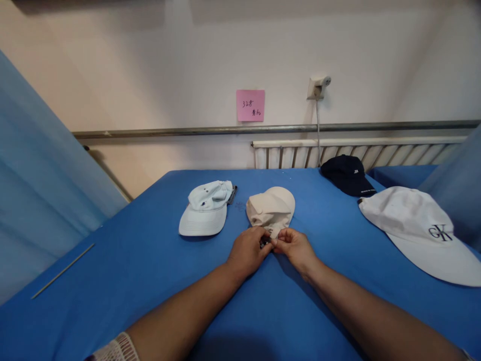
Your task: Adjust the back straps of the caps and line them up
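A beige cap (271, 206) lies in the middle of the blue table (150, 260), its back strap towards me. My left hand (248, 250) and my right hand (293, 246) meet at the near end of that cap. Both hands are closed in a pinch on the cap's back strap and its small dark buckle. The buckle is mostly hidden between my fingertips.
A pale white cap (206, 208) lies to the left of the beige one. A dark navy cap (347, 174) sits at the back right, a large white cap (421, 230) with dark letters at the right edge. A thin rod (62, 271) lies far left. Behind stand a radiator (353, 153) and wall.
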Available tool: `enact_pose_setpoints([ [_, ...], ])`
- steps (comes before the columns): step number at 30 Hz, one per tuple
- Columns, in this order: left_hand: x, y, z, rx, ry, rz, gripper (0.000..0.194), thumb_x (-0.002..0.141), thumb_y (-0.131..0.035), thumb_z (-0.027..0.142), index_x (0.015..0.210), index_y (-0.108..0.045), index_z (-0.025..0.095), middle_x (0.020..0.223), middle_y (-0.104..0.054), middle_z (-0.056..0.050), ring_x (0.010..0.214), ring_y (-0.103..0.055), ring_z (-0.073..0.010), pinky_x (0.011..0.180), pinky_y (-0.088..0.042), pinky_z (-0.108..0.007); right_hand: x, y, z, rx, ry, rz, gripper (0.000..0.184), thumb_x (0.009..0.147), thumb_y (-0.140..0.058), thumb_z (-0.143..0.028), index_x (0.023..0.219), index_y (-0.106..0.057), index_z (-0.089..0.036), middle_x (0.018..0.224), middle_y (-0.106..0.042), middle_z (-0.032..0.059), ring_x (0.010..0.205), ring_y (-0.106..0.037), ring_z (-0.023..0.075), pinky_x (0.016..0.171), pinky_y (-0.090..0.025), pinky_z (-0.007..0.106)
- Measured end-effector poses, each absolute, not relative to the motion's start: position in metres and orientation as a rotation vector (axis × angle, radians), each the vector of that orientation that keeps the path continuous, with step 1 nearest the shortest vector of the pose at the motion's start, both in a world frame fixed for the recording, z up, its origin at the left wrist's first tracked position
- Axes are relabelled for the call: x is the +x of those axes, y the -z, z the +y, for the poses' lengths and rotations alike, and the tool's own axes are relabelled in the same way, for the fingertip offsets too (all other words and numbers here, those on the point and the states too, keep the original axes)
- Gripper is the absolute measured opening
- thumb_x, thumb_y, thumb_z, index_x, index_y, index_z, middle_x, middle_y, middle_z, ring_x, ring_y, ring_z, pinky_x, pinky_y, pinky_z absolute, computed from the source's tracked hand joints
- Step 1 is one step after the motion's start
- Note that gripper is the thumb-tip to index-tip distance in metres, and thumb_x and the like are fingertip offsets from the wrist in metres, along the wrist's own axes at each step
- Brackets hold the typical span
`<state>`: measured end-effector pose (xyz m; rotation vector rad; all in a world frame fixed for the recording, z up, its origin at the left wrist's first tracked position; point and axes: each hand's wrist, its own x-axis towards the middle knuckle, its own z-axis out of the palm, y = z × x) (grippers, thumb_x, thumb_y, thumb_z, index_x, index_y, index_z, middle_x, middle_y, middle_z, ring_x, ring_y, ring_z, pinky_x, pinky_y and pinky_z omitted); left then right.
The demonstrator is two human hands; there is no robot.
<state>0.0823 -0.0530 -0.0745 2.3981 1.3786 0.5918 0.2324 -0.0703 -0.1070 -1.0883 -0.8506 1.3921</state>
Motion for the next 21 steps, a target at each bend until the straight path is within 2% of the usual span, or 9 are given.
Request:
enact_pose_setpoints([
  [10, 0.083, 0.0732, -0.0544, 2.343, -0.615, 1.392, 0.018, 0.08, -0.063, 0.035, 0.09, -0.061, 0.02, 0.09, -0.067, -0.003, 0.081, -0.059, -0.0186, 0.065, -0.041, -0.028, 0.2333, 0.1105, -0.067, -1.114, -1.289, -0.881, 0.035, 0.051, -0.082, -0.038, 0.059, -0.054, -0.019, 0.05, -0.054, -0.0051, 0.048, -0.046, 0.0098, 0.05, -0.035, 0.024],
  [15, 0.0805, 0.0752, -0.0524, 2.336, -0.628, 1.359, 0.019, 0.08, -0.063, 0.035, 0.091, -0.06, 0.02, 0.088, -0.065, -0.002, 0.079, -0.059, -0.0177, 0.065, -0.042, -0.027, 0.2331, 0.1131, -0.0664, -1.059, -1.313, -0.88, 0.038, 0.049, -0.084, -0.039, 0.061, -0.053, -0.02, 0.053, -0.055, -0.0052, 0.052, -0.049, 0.0107, 0.053, -0.038, 0.025],
  [21, 0.0791, 0.0751, -0.0514, 2.311, -0.69, 1.313, 0.018, 0.08, -0.063, 0.032, 0.093, -0.059, 0.02, 0.09, -0.065, -0.003, 0.082, -0.059, -0.0176, 0.07, -0.045, -0.028, 0.2364, 0.1075, -0.0668, -1.074, -1.346, -0.885, 0.042, 0.046, -0.087, -0.043, 0.068, -0.061, -0.018, 0.062, -0.063, 0.0, 0.06, -0.057, 0.0151, 0.058, -0.044, 0.028],
])
